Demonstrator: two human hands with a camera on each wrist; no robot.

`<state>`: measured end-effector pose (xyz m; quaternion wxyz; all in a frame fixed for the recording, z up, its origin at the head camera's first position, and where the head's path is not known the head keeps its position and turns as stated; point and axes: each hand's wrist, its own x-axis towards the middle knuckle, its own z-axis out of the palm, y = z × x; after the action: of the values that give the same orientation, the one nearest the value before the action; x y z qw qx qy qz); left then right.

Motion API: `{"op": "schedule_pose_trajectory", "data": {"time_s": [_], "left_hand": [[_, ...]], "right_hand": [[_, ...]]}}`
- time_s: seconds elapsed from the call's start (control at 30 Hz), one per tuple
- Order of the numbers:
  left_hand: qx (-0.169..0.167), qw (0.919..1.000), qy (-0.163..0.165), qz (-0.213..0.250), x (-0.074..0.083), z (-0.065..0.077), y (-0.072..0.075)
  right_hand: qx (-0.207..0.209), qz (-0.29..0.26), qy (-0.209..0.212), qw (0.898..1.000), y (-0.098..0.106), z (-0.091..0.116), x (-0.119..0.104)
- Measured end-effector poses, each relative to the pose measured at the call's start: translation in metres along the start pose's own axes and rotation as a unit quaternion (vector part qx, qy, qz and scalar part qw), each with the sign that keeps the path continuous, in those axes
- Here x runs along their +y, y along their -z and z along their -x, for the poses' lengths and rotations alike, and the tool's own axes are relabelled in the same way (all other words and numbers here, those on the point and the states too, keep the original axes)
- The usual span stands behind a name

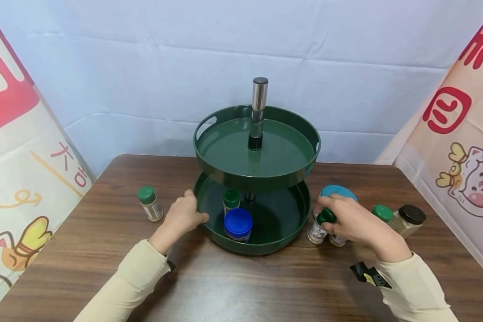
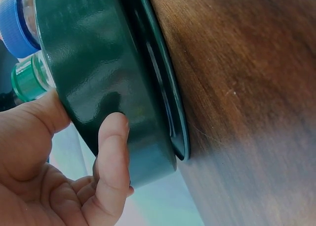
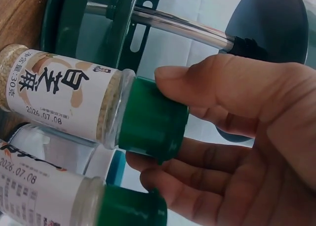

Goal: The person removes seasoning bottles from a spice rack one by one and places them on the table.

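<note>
A dark green two-tier round tray stand (image 1: 261, 246) with a metal centre post stands on the table. At its lower tier's left side, my left hand (image 1: 183, 214) grips the wall, thumb over the rim and fingers outside. My right hand (image 1: 352, 221) pinches the green cap of a sesame seed jar (image 3: 61, 90), which is upright beside the tray's right side. Right by it is a second green-capped spice jar (image 3: 39, 186). On the lower tier sit a blue-lidded jar (image 1: 238, 223) and a green-capped jar (image 1: 231, 200).
Behind my right hand is a light-blue-lidded container (image 1: 339, 191). Farther right are another green-capped jar (image 1: 382, 213) and a black-lidded jar (image 1: 409, 219). A lone green-capped spice jar (image 1: 150, 204) stands left of the tray. Pale cloth (image 1: 165, 80) hangs behind the wooden table (image 1: 233, 286).
</note>
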<state>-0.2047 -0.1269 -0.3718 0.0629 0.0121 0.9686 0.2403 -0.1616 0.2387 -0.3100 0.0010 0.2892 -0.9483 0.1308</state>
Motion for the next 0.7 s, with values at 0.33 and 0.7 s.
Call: {"op": "schedule_pose_trajectory", "data": {"time_s": [0.33, 0.7], "left_hand": [[0.004, 1.0, 0.001, -0.002, -0.001, 0.0, 0.0], [0.004, 1.0, 0.003, -0.003, 0.0, 0.0, 0.0]], "right_hand": [[-0.008, 0.003, -0.009, 1.0, 0.003, 0.0, -0.003], [-0.036, 0.0, -0.01, 0.999, 0.011, -0.002, -0.01]]}}
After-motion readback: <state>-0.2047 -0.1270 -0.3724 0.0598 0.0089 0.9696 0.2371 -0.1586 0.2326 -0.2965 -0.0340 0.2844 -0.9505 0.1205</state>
